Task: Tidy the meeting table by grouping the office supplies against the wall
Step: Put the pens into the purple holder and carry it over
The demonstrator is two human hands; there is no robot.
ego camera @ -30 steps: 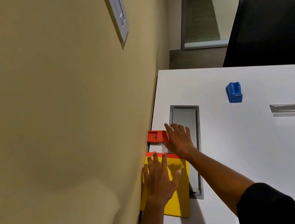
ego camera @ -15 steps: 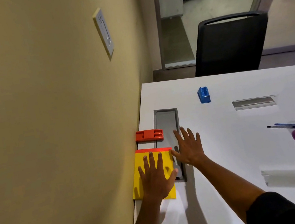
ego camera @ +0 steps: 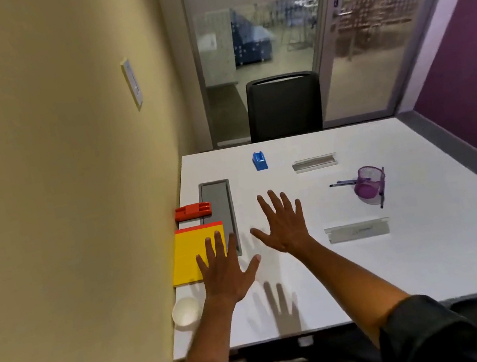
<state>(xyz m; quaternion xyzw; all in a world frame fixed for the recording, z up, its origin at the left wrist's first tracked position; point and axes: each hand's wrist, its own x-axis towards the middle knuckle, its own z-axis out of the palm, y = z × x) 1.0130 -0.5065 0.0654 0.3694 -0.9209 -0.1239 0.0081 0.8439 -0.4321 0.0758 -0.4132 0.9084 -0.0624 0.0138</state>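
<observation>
A yellow notepad with a red top strip lies flat against the beige wall. Just beyond it an orange stapler also sits at the wall. My left hand hovers open over the notepad's near right corner, fingers spread. My right hand is open above the bare white table, holding nothing. A blue tape dispenser stands farther back. A purple mesh pen cup lies tipped to the right, with pens beside it.
A white paper cup stands by the wall near the table's front edge. A grey cable hatch runs beside the notepad. Two clear rulers lie on the table. A black chair stands at the far end.
Both hands have lifted off the stapler and notepad and drawn back toward me and to the right. My head has risen, so more of the table is in sight.
</observation>
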